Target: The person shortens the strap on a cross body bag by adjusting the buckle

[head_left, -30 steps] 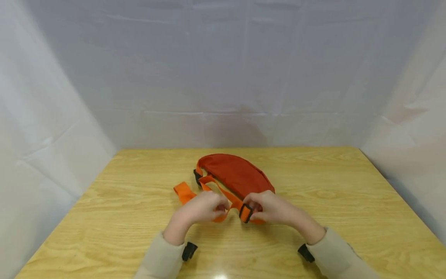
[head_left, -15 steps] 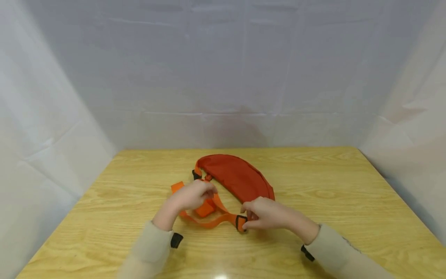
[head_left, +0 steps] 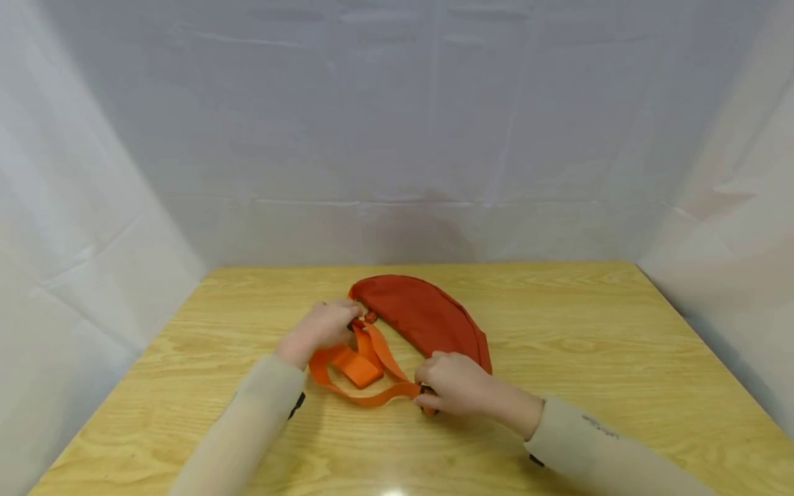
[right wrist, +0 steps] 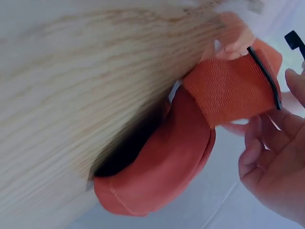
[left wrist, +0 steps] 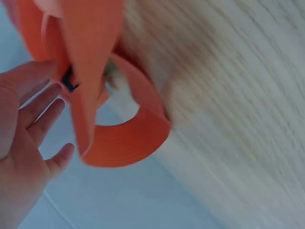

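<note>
A red-orange waist bag [head_left: 418,310] lies on the table with its orange strap [head_left: 372,399] looped in front. My left hand [head_left: 319,329] is at the bag's left end, fingertips right by a black buckle [left wrist: 70,79]. In the left wrist view its fingers are fairly straight and spread beside the hanging strap. My right hand [head_left: 455,382] pinches the strap at the black slide adjuster [head_left: 428,393], close to the bag's right end. The right wrist view shows the adjuster crossing the webbing between thumb and fingers.
The wooden table [head_left: 595,358] stretches out on both sides of the bag. White sheeting [head_left: 397,138] hangs behind it and at the left and right. A folded part of the strap [head_left: 360,368] lies inside the loop.
My left hand has let go of the strap in the middle and moved up and left to the bag's left end. My right hand, still at the adjuster, has shifted slightly left.
</note>
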A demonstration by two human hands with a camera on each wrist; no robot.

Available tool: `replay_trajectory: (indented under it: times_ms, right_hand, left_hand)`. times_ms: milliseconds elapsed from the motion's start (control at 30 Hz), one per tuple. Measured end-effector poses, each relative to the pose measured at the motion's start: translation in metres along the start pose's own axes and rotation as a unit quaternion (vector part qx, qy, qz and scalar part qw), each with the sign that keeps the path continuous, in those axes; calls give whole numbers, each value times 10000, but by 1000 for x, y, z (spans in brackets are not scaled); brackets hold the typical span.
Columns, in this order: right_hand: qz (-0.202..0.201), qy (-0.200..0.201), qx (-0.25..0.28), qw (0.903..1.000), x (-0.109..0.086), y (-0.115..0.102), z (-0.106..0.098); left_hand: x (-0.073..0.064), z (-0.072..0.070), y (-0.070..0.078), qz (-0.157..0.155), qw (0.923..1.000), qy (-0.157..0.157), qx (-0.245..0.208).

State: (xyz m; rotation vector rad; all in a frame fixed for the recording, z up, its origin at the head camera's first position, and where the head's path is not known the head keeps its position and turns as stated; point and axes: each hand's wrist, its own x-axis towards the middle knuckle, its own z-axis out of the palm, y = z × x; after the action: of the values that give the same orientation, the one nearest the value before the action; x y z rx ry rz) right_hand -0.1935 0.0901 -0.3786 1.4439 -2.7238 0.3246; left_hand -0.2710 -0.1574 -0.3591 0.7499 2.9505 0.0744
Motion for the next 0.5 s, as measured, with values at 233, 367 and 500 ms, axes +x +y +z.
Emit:
replay_trajectory:
  times_ms: [233, 367, 500]
  right_hand:
    - [-19, -849, 591, 9946, 0, -3, 7]
    - [-71, -798, 820, 9934, -5, 4, 7]
    - [29, -660, 746, 9950, -12, 17, 4]
  left_hand:
    - [8, 11, 0, 116, 9985, -281, 447]
    - [8, 10, 0, 260, 9962, -403, 730]
    - [3, 11, -1, 345, 9950, -509, 793]
